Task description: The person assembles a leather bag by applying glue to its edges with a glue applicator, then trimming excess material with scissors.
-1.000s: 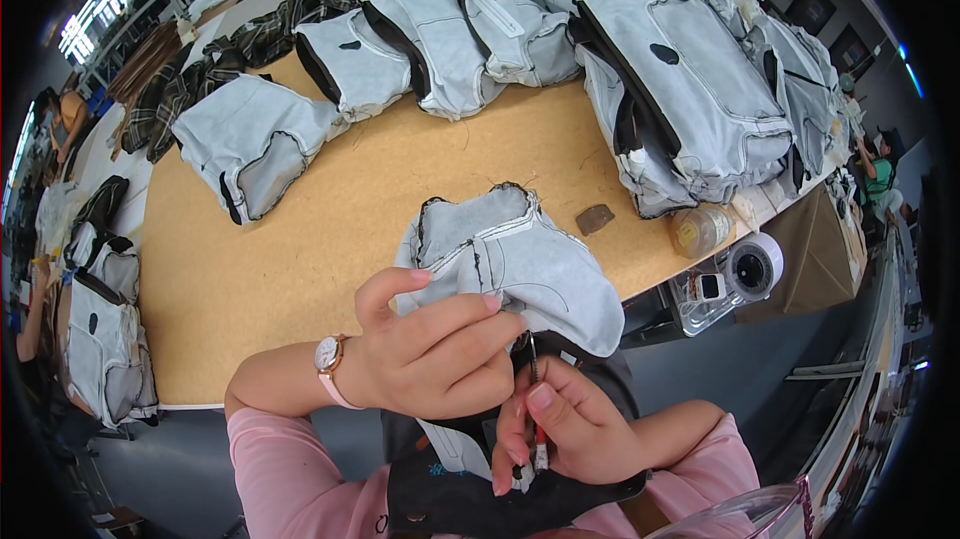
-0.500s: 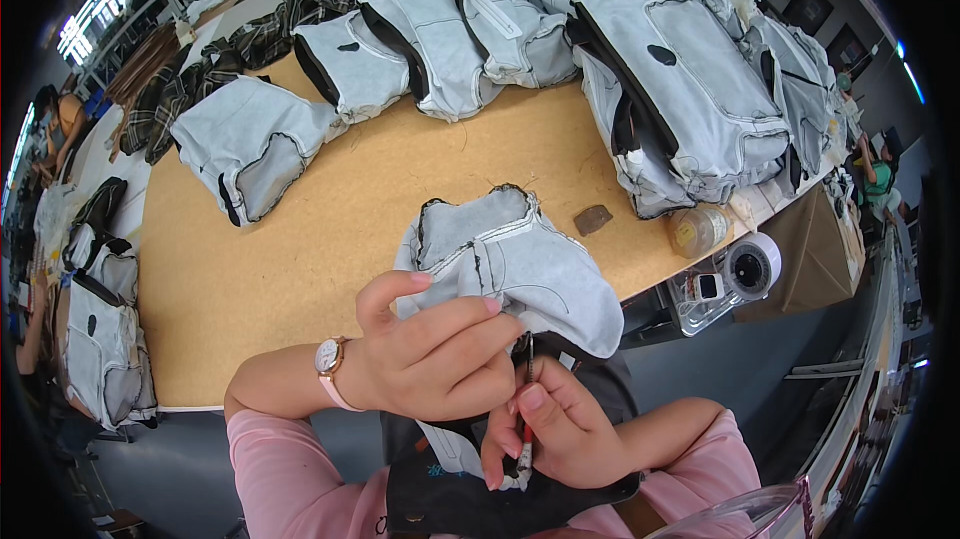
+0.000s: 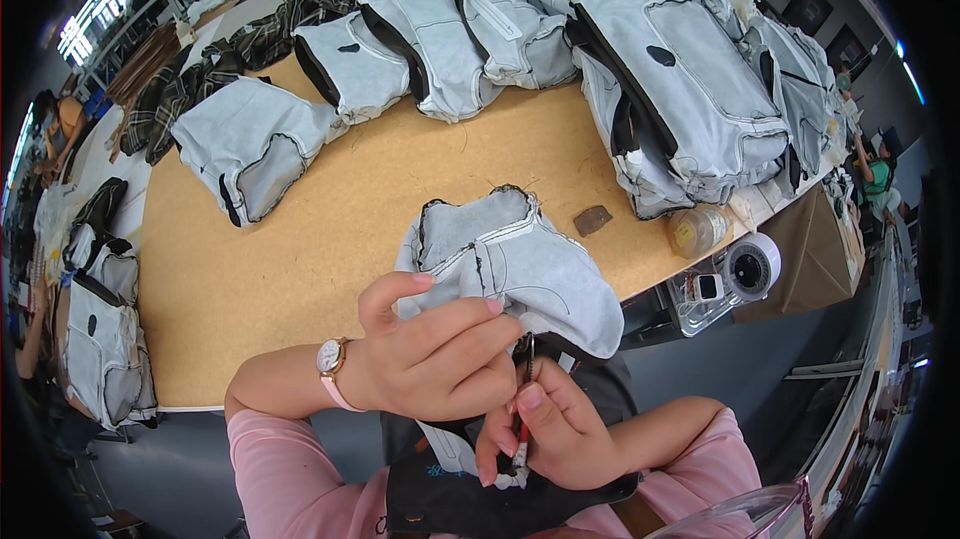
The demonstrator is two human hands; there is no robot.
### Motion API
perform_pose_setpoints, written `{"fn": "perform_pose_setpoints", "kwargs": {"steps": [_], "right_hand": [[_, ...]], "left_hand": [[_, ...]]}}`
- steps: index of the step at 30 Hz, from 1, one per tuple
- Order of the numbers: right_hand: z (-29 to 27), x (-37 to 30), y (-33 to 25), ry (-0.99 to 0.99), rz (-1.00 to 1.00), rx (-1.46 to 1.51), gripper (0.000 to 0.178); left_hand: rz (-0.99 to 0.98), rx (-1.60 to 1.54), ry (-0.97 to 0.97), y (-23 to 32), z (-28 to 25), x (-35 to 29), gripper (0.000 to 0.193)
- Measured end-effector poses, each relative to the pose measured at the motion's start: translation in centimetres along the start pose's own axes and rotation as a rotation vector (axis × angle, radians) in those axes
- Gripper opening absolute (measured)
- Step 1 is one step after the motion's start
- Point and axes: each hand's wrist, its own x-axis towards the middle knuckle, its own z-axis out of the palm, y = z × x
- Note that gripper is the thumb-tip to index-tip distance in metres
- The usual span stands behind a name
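While both hands work at the near edge of the surface (image 3: pixel 300 269), the count of things reads as follows.

Hands: two, both the person's own, in pink sleeves; one wristwatch (image 3: pixel 330 357) with a pale band on the left wrist.

Left hand (image 3: pixel 435 359): clenched on the near edge of one grey fabric piece (image 3: pixel 510 264), thumb on top, fingers curled under the cloth.

Right hand (image 3: pixel 555 429): pinched around one thin tool (image 3: pixel 524 409) with a dark upper part and a red lower part, held nearly upright, its tip touching the fabric's lower edge just beside the left fingertips.

Fabric in hand: one, grey with dark stitched edges, half lying on the tan surface and half draped over its near edge toward the person's lap.

Grey pieces at the far side: about seven, laid in an overlapping row (image 3: pixel 560 49) from left to right, well apart from the hands; the exact number is hard to tell where they pile up at the right.

Plaid cloth (image 3: pixel 180 89): one dark heap behind the row at the left.

Small brown patch (image 3: pixel 593 220): one, on the bare surface just right of the held fabric.

Round container (image 3: pixel 697 231): one, at the surface's right edge.

Tape roll (image 3: pixel 750 267): one, white, just beside the container, lower down.

Bags at far left (image 3: pixel 100 339): at least two grey ones, off the surface.
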Motion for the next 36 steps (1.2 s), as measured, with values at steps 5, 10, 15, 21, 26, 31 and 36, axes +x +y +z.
{"fn": "perform_pose_setpoints", "kwargs": {"steps": [5,10,15,21,26,31,36], "right_hand": [[0.03,0.06,0.03,-0.002,-0.007,-0.011,0.024],[0.02,0.01,0.14,-0.006,-0.013,0.012,0.024],[-0.02,0.08,0.19,-0.008,-0.021,-0.003,0.024],[-0.06,0.18,0.42,-0.011,-0.034,0.013,0.025],[-0.02,0.2,0.35,-0.01,-0.036,-0.007,0.027],[-0.17,0.11,0.22,-0.017,-0.016,-0.023,0.027],[-0.37,0.14,0.52,-0.027,-0.026,0.001,0.026]], "left_hand": [[0.001,0.0,-0.003,0.02,-0.08,0.07,0.021],[0.005,0.0,-0.005,0.05,-0.05,0.05,0.021],[-0.001,-0.003,-0.001,0.04,0.0,0.02,0.022],[-0.002,0.002,0.002,0.02,0.03,-0.02,0.022],[-0.005,0.002,0.0,0.09,-0.02,0.0,0.022],[-0.002,0.003,0.005,0.08,0.01,0.02,0.021],[0.003,0.007,0.001,0.08,0.0,0.08,0.021]]}}
